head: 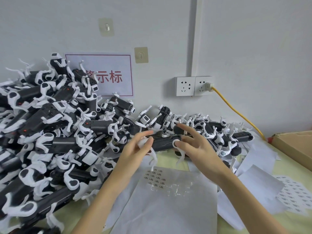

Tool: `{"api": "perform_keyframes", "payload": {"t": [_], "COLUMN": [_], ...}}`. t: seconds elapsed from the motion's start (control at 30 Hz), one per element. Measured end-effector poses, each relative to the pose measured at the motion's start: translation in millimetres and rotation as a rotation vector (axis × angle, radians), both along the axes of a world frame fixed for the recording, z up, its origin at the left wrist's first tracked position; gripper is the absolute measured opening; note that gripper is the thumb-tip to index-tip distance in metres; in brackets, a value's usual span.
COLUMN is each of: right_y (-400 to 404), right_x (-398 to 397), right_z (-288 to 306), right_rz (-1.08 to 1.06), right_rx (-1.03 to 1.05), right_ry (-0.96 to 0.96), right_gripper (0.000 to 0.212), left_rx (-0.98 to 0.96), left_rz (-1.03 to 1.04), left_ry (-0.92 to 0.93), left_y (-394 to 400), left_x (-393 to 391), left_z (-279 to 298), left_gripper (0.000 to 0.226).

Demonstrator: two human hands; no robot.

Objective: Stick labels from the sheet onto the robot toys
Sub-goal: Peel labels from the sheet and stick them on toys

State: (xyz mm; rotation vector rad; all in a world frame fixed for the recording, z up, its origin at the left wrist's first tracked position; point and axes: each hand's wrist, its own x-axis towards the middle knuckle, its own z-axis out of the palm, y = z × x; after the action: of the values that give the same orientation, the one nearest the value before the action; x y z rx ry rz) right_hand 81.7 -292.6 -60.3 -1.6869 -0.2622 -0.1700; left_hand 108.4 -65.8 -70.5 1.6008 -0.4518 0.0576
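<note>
Just above the label sheet [162,196], between both hands, a dark-bodied robot toy [163,145] with white legs is held off the desk [253,223]. Its left end sits in the left hand [135,152], whose grip is closed on it, thumb and curled fingers round the white leg joint while the forefinger points out straight. Its right end is under the right hand [197,147], thumb pressed near a white joint and the other fingers spread straight above the body; that grip looks wide and loose, and I cannot tell whether any finger closes beneath.

The label sheet lies flat on the desk below the toy, with a small block of printed labels left in its upper part and glossy bare patches just beneath them. To the sheet's left, a large heap of robot toys [50,132] rises against the wall [253,39] and thins out behind the hands toward the right. To the sheet's right lie loose white papers [258,183] and another label sheet [293,195], with a cardboard box [295,146] beyond. On the wall above are a red-bordered sign [111,75], two adhesive hooks [141,54], and a double socket [194,86] with a yellow cable [236,108] plugged in.
</note>
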Motion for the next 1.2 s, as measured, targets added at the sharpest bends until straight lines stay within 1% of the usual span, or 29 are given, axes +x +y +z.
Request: {"api": "perform_keyframes", "payload": {"t": [0.1,0.17,0.23,0.27,0.33,0.4,0.47,0.53,0.6,0.63,0.67,0.7,0.73,0.8,0.83,0.9,0.97,1.03,1.07,1.13,1.2], "right_y": [5,9,14,16,20,22,22,19,12,7,2,-2,-5,-2,3,12,16,18,18,18,13], "right_x": [2,2,3,2,0,-2,-3,-2,0,0,0,0,2,6,7,9,8,9,8,8,9], "right_z": [-5,-7,-9,-9,-9,-9,-10,-12,-11,-9,-8,-7,-9,-16,-18,-22,-25,-27,-28,-25,-23], "right_rz": [-0.044,-0.055,-0.035,-0.013,0.007,-0.012,-0.009,0.022,0.057,0.077,0.096,0.098,0.064,-0.077,-0.141,-0.222,-0.261,-0.283,-0.28,-0.234,-0.13], "right_rx": [0.122,0.171,0.223,0.215,0.102,-0.018,-0.021,0.047,0.071,0.018,-0.083,-0.197,-0.3,-0.442,-0.481,-0.506,-0.509,-0.509,-0.497,-0.466,-0.434], "right_ry": [-0.022,-0.02,0.023,0.044,0.039,-0.003,-0.025,-0.015,-0.035,-0.059,-0.08,-0.104,-0.14,-0.241,-0.289,-0.372,-0.417,-0.458,-0.458,-0.404,-0.33], "right_gripper": [0.059,0.059,0.059,0.06,0.061,0.052,0.045,0.042,0.046,0.051,0.057,0.062,0.067,0.073,0.074,0.075,0.079,0.083,0.084,0.084,0.076], "left_rx": [-0.225,-0.253,-0.286,-0.302,-0.3,-0.294,-0.29,-0.221,-0.127,-0.087,-0.047,0.007,0.09,0.301,0.381,0.457,0.489,0.515,0.503,0.422,0.279], "left_rz": [-0.067,-0.079,-0.008,0.033,0.086,0.115,0.133,0.097,0.026,0.002,-0.015,-0.023,-0.015,0.065,0.115,0.157,0.172,0.195,0.201,0.191,0.167], "left_ry": [0.109,0.126,0.111,0.101,0.089,0.108,0.144,0.134,0.068,0.026,-0.032,-0.106,-0.193,-0.39,-0.482,-0.583,-0.669,-0.761,-0.773,-0.723,-0.621], "left_y": [2,2,1,1,1,1,2,2,4,7,11,15,18,19,18,15,13,11,10,8,9], "left_x": [5,7,9,10,11,10,8,5,4,5,6,7,9,11,12,10,8,8,7,6,3], "left_z": [0,0,-2,-2,-3,-3,-2,-1,0,0,0,0,-1,-3,-4,-3,-3,-3,-2,0,3], "left_gripper": [0.042,0.051,0.052,0.052,0.053,0.058,0.066,0.074,0.073,0.069,0.067,0.07,0.075,0.081,0.084,0.09,0.094,0.093,0.092,0.09,0.085]}}
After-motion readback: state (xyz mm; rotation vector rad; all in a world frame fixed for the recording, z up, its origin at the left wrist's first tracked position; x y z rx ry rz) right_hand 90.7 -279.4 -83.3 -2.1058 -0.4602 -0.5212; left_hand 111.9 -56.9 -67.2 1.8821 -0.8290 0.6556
